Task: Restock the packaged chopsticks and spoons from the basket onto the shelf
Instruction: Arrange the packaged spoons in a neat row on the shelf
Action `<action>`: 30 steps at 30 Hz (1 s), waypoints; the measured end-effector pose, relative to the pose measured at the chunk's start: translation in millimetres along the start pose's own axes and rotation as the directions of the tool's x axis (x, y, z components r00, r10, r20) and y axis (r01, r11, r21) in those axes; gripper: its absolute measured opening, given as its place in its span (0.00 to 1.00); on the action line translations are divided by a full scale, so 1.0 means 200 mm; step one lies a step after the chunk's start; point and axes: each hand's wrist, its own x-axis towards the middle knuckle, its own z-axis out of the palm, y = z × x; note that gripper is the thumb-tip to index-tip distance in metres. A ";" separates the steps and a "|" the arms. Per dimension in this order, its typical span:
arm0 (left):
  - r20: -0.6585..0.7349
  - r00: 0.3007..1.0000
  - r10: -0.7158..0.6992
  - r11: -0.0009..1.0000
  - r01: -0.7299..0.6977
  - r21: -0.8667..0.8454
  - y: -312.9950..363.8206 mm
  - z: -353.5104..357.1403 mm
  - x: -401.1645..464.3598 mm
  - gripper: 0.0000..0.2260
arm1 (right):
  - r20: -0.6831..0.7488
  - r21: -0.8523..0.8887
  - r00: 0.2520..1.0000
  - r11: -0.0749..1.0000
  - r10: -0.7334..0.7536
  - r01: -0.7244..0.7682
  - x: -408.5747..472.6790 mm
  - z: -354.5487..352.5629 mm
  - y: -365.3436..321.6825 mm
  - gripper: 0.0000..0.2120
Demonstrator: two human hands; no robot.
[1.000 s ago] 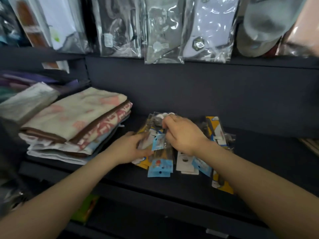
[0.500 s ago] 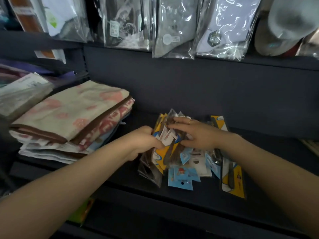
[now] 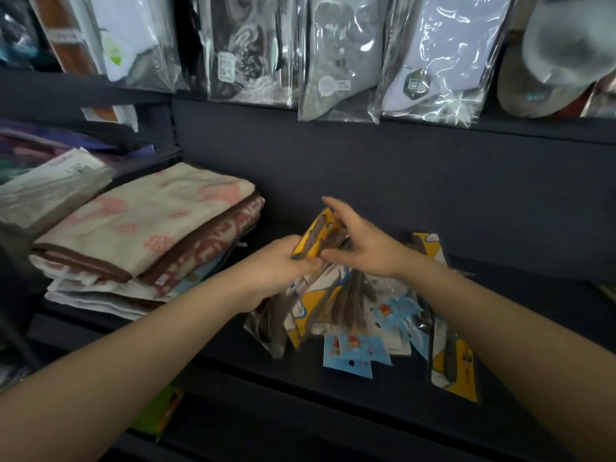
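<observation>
Both hands lifted the packs higher off the shelf (image 3: pixel 500 295)

Left hand (image 3: pixel 280 265) grips the packs (image 3: pixel 320 241), right hand (image 3: pixel 363 245) loosely fingers them; several lie shelved already, basket unseen.

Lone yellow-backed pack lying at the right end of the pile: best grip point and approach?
Take the yellow-backed pack at its near short end, coming from the front shelf edge. It lies flat, lengthwise front to back, with that end clear of the blue-card packs. Pinch the flat card edge, thumb on top; the far end is tucked under the right forearm.
</observation>
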 end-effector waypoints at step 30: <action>-0.432 0.782 0.450 0.809 -0.152 0.568 -0.10 -0.28 0.02 0.26 | 0.006 -0.148 0.989 0.979 0.146 -0.144 0.11 -0.19 0.00 0.11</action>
